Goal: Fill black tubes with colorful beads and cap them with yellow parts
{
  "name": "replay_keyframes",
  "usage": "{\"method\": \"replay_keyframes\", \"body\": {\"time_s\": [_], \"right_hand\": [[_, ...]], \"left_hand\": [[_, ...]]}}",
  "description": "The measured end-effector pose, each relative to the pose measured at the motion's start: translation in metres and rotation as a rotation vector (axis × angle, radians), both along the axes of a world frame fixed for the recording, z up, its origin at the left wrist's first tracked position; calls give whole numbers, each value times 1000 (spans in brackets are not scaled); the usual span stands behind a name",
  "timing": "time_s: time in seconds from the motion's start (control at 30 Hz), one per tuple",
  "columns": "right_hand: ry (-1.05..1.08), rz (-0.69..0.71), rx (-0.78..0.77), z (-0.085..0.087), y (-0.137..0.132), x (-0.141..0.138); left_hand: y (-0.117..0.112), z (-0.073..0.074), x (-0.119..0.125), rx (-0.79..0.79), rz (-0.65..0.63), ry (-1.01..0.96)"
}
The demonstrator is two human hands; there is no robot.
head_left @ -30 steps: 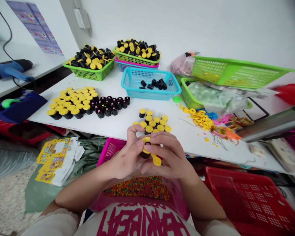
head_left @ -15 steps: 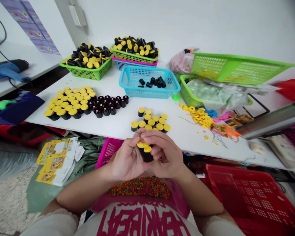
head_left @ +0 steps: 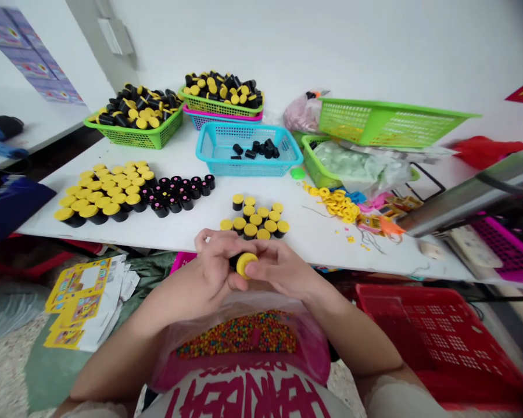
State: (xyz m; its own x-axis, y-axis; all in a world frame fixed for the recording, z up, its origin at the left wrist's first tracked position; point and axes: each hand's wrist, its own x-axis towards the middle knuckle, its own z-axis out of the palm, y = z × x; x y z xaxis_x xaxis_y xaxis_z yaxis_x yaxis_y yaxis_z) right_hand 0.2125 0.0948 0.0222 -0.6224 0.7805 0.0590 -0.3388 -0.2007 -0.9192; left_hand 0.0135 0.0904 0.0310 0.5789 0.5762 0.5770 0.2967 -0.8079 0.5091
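My left hand (head_left: 210, 261) and my right hand (head_left: 279, 270) meet above the table's front edge. Between them they hold a small black cylinder (head_left: 235, 261) lying on its side, with a round yellow cap (head_left: 247, 265) on its right end. My right fingers press against the cap, and my left fingers wrap the black body, hiding most of it. Just beyond my hands stands a cluster of black cylinders with yellow caps (head_left: 255, 218). Further left, yellow-capped cylinders (head_left: 100, 194) stand in a block beside uncapped black ones (head_left: 176, 194).
A blue basket (head_left: 248, 151) of black cylinders and green baskets (head_left: 135, 130) of capped ones stand at the back of the white table (head_left: 192, 244). Yellow rings (head_left: 333, 203) lie at right. A bead-filled transparent bag (head_left: 237, 337) rests on my lap; a red crate (head_left: 431, 342) sits lower right.
The cylinder has turned from upright to lying sideways, with its yellow cap now facing right. My hands have dropped toward my lap, and the table scene has shifted left in view.
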Motion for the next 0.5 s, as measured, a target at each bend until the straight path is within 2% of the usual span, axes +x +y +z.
{"method": "replay_keyframes", "body": {"time_s": [0.1, 0.17, 0.27, 0.33, 0.4, 0.43, 0.47, 0.5], "right_hand": [[-25, -13, -44, -6, -2, -2], [-72, -44, 21, -13, 0, -3], [-197, -213, 288, -21, 21, 10], [-386, -463, 508, -21, 50, 33], [-784, -777, 685, -18, 87, 66], [-1063, -858, 744, -16, 105, 85], [-1397, -835, 762, -14, 121, 103], [-1741, -705, 730, -13, 135, 120]], "left_hand": [[2, -6, -2, 43, 42, 54], [4, -11, -2, 36, 80, 82], [12, -18, -2, -30, 264, 5], [20, -22, -2, -138, 442, -71], [28, -24, -2, -304, 613, -20], [31, -24, -3, -387, 682, 47], [34, -24, -3, -454, 734, 122], [37, -24, -2, -510, 763, 195]]}}
